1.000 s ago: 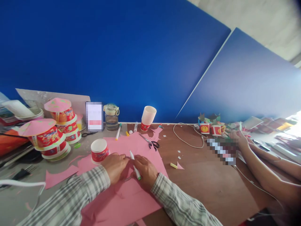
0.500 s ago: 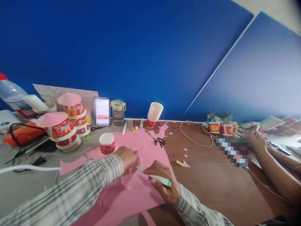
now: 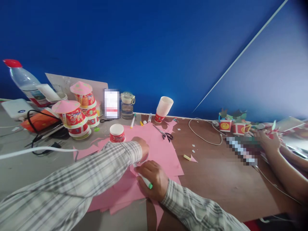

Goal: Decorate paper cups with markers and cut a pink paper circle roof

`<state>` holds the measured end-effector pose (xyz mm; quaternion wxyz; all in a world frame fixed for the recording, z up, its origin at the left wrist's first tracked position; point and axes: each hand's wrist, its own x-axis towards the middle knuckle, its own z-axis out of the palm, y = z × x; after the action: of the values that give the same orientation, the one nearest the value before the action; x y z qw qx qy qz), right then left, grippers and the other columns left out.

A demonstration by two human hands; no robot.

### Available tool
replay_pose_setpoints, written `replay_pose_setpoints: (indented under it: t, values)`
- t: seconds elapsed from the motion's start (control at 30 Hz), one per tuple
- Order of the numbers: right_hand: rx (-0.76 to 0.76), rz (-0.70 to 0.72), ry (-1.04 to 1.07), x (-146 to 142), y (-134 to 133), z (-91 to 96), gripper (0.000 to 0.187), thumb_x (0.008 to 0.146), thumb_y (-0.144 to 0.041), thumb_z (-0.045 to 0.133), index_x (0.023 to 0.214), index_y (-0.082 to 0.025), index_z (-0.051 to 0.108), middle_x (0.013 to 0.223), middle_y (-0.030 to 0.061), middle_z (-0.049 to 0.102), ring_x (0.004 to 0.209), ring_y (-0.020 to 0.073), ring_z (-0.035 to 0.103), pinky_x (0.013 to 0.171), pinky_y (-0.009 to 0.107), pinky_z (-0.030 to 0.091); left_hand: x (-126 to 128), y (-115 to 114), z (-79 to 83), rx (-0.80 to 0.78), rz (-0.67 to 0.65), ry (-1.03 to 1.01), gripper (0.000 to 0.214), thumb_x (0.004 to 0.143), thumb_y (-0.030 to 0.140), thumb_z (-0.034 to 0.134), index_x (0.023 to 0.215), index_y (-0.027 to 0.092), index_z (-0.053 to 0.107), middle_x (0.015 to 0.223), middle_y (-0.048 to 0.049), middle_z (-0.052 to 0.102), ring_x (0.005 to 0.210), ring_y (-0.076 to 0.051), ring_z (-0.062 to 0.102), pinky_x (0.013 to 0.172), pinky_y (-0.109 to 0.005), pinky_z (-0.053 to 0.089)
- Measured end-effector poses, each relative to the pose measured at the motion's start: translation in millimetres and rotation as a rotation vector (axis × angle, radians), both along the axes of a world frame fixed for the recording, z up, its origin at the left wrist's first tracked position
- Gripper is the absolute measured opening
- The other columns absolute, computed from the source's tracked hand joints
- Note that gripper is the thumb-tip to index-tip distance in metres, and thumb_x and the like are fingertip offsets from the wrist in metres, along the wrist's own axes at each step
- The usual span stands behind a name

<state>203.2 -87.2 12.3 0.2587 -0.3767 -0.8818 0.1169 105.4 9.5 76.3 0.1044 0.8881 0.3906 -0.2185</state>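
Our right hand (image 3: 156, 179) grips the marker (image 3: 145, 181), the grip of our left hand (image 3: 142, 148) we cannot tell, and a bump could slide the pink paper (image 3: 160, 152).

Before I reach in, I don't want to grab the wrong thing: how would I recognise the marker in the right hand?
Find the big pink paper spread on the desk. Over it, the right hand holds a white marker with a green end. Unlike the other marker, lying near the beige-lidded bottle, this one is gripped.
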Motion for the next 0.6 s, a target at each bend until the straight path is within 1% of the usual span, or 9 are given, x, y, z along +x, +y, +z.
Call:
replay_pose_setpoints:
  t: [0.1,0.2,0.3,0.33,0.4,0.47,0.53,0.6]
  values:
    - [0.044,0.013,-0.005,-2,0,-2.7,0.024,0.083,-0.024,0.05,0.105,-0.023,0.059,0.082,0.0055,0.068,0.072,0.0218,0.062,0.064,0.032,0.048,2,0,0.4,-0.004,0.002,0.016,0.05,0.039,0.012,0.078,0.086,0.015,0.062,0.086,-0.0169,0.07,0.082,-0.032,0.06,0.067,-0.043,0.047]
    - [0.082,0.011,-0.012,-6,1,-3.4,0.024,0.083,-0.024,0.05,0.105,-0.022,0.059,0.082,0.0061,0.068,0.071,0.0218,0.062,0.062,0.031,0.048,4,-1,0.0,-0.002,0.0,0.032,0.046,0.041,0.012,0.076,0.085,0.015,0.062,0.087,-0.0166,0.07,0.082,-0.033,0.059,0.067,-0.044,0.047]
    - [0.103,-0.002,-0.04,-11,3,-3.5,0.024,0.083,-0.024,0.05,0.105,-0.022,0.059,0.083,0.0068,0.067,0.071,0.0218,0.062,0.063,0.031,0.048,5,-1,1.0,0.0,0.007,0.053,0.041,0.048,0.014,0.074,0.087,0.013,0.062,0.09,-0.0178,0.069,0.085,-0.033,0.058,0.068,-0.045,0.047]
    - [0.109,-0.007,-0.05,-13,4,-3.8,0.024,0.083,-0.025,0.049,0.105,-0.022,0.06,0.084,0.007,0.067,0.072,0.022,0.062,0.064,0.032,0.048,5,-2,1.6,0.001,0.009,0.063,0.038,0.053,0.016,0.072,0.089,0.013,0.061,0.093,-0.0168,0.068,0.087,-0.032,0.058,0.069,-0.045,0.046]
    - [0.121,-0.016,-0.066,-15,5,-5.0,0.023,0.083,-0.025,0.049,0.104,-0.021,0.06,0.084,0.0075,0.067,0.073,0.0223,0.062,0.066,0.032,0.049,5,-2,2.6,-0.002,0.013,0.089,0.031,0.063,0.021,0.065,0.092,0.014,0.058,0.097,-0.0119,0.066,0.089,-0.028,0.057,0.072,-0.045,0.046]
    - [0.127,-0.02,-0.074,-15,6,-7.0,0.023,0.083,-0.025,0.049,0.103,-0.021,0.059,0.084,0.0077,0.067,0.074,0.0226,0.062,0.067,0.032,0.048,5,-2,3.2,-0.005,0.013,0.105,0.028,0.069,0.026,0.059,0.094,0.015,0.056,0.099,-0.0081,0.064,0.089,-0.025,0.057,0.074,-0.046,0.046]
    - [0.132,-0.021,-0.068,-15,7,-9.1,0.024,0.082,-0.024,0.049,0.104,-0.021,0.059,0.085,0.0077,0.068,0.074,0.0227,0.061,0.066,0.033,0.048,5,-3,3.6,-0.007,0.01,0.1,0.031,0.066,0.026,0.062,0.094,0.014,0.057,0.098,-0.0107,0.065,0.089,-0.027,0.057,0.073,-0.046,0.046]
    - [0.138,-0.018,-0.055,-15,7,-10.6,0.024,0.081,-0.023,0.05,0.104,-0.022,0.059,0.085,0.0075,0.068,0.073,0.0229,0.061,0.066,0.033,0.048,5,-3,4.2,-0.007,0.007,0.081,0.037,0.056,0.021,0.069,0.091,0.012,0.059,0.095,-0.0167,0.067,0.089,-0.032,0.057,0.07,-0.046,0.047]
